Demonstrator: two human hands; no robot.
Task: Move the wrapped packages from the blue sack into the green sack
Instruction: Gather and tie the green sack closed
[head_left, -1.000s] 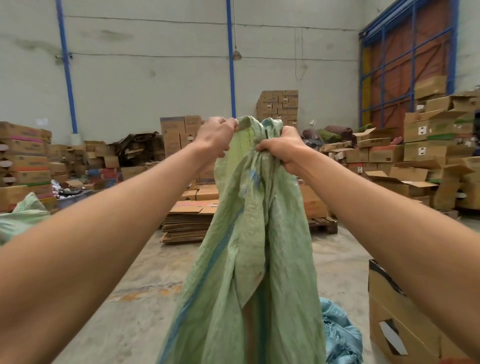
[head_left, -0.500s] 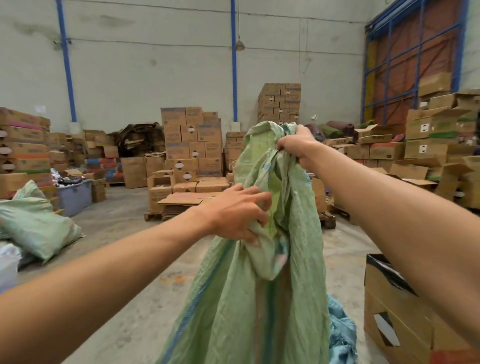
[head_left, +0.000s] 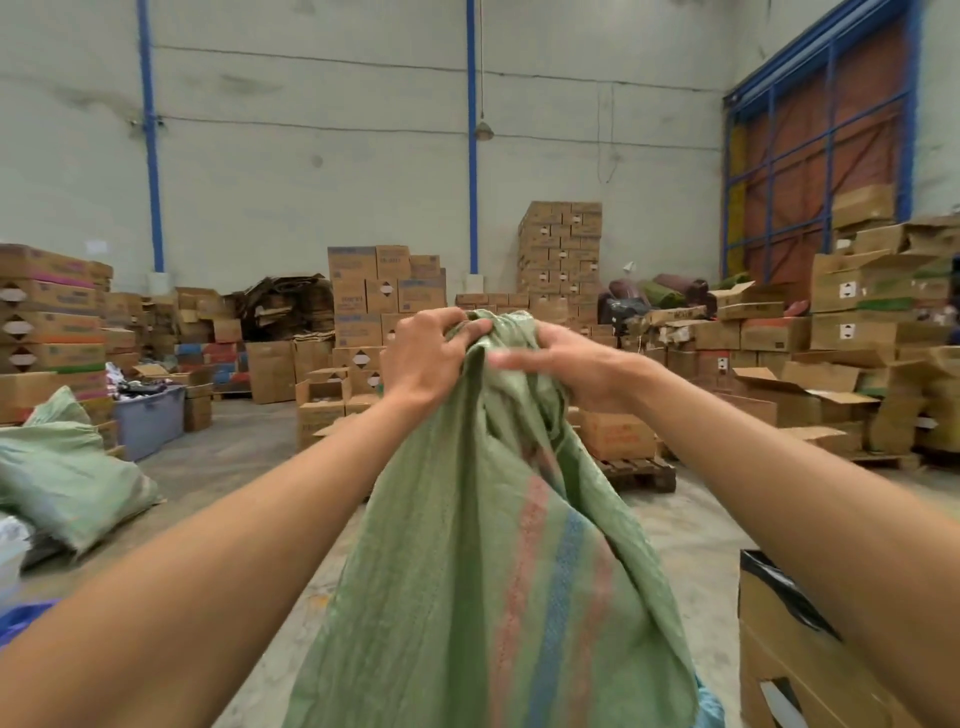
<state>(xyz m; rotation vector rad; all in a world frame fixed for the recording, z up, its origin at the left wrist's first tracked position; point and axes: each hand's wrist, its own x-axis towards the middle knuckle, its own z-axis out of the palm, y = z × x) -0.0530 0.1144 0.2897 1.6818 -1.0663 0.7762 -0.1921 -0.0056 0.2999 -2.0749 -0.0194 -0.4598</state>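
A green woven sack (head_left: 483, 582) with red and blue stripes hangs in front of me, bunched at its top. My left hand (head_left: 423, 358) grips the gathered top edge from the left. My right hand (head_left: 566, 369) holds the bunched cloth just to the right, its fingers blurred by motion. A sliver of the blue sack (head_left: 709, 706) shows at the bottom, behind the green one. No wrapped packages are in view.
A cardboard box with a black liner (head_left: 795, 649) stands close at the lower right. Another filled green sack (head_left: 62, 478) lies on the floor at left. A wooden pallet (head_left: 639, 473) and stacked cartons (head_left: 561, 254) fill the back; bare concrete floor (head_left: 249, 457) lies between.
My left hand has gone back up from the sack's middle to its top. My right hand has shifted its hold lower. The sack has turned, showing its red and blue stripes.
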